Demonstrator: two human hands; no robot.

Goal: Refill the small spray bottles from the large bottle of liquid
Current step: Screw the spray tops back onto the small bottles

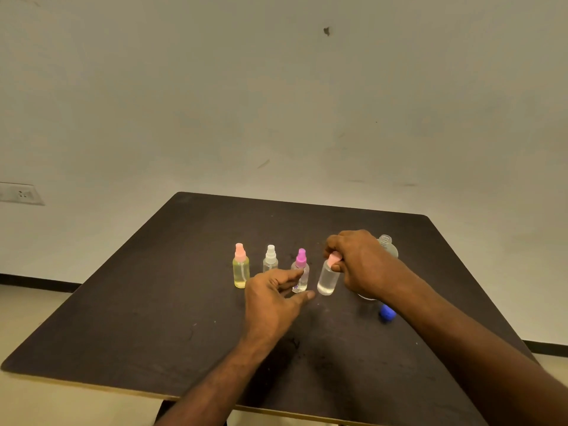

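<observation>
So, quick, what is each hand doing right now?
Left hand: open, fingers spread, holding nothing, reaching toward the bottles.
Right hand: closed on the pink cap of the tilted small bottle.

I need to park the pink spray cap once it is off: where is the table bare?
Free: the wide left part of the table, beyond the yellow bottle, and the far strip behind the row. Crowded: around the right hand, with the large bottle and blue cap.
</observation>
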